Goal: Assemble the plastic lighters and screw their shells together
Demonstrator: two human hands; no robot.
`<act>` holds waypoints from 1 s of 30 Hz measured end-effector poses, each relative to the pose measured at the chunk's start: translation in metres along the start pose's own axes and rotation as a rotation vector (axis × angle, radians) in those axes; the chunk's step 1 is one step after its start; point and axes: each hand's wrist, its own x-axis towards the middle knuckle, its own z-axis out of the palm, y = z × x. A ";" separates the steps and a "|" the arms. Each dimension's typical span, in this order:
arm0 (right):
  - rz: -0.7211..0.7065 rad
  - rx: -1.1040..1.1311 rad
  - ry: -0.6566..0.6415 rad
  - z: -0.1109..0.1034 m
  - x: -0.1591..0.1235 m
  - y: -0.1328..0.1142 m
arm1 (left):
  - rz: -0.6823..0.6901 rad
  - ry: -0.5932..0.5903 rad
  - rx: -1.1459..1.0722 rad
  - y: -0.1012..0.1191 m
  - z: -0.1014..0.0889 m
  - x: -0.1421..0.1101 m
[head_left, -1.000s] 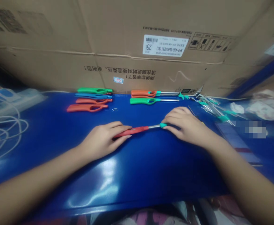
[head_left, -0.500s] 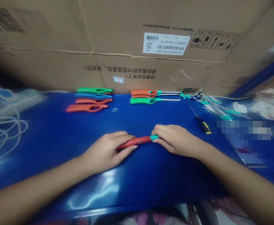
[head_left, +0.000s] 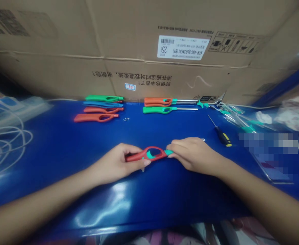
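Note:
A red long-necked lighter (head_left: 160, 149) with a teal trigger and collar lies across between my two hands, above the blue table. My left hand (head_left: 117, 160) is closed around its handle, the thumb along the near side. At the collar end, my right hand (head_left: 190, 152) is closed over the lighter's neck; a bit of metal tip pokes out past the fingers, and the rest is hidden. Farther back, an orange lighter (head_left: 154, 101) and a green lighter (head_left: 154, 110) with metal tubes lie side by side.
Several coloured lighter handles (head_left: 95, 118) lie at the back left, beside small pins (head_left: 126, 119). To the right are a screwdriver (head_left: 223, 136), a pile of metal tubes with teal parts (head_left: 235, 117) and a phone (head_left: 277, 172). A coiled white cable (head_left: 8, 146) is at left; cardboard (head_left: 129, 37) stands behind.
The red lighter has rolled in my hands, so its trigger opening now faces up into view. Both hands keep their hold, in nearly the same place.

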 end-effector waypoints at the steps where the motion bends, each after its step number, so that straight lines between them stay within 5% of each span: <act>1: -0.010 -0.013 0.003 0.000 0.000 -0.001 | 0.000 0.008 0.000 0.000 0.001 -0.001; 12: 0.003 0.199 -0.172 0.002 0.001 -0.011 | 0.397 0.183 0.478 0.005 0.009 -0.016; 22: 0.052 0.145 -0.143 0.002 0.002 -0.011 | 0.468 0.214 0.508 -0.004 0.007 -0.009; 30: 0.242 0.188 -0.103 0.001 0.004 0.001 | 0.418 0.275 0.636 -0.008 -0.008 0.004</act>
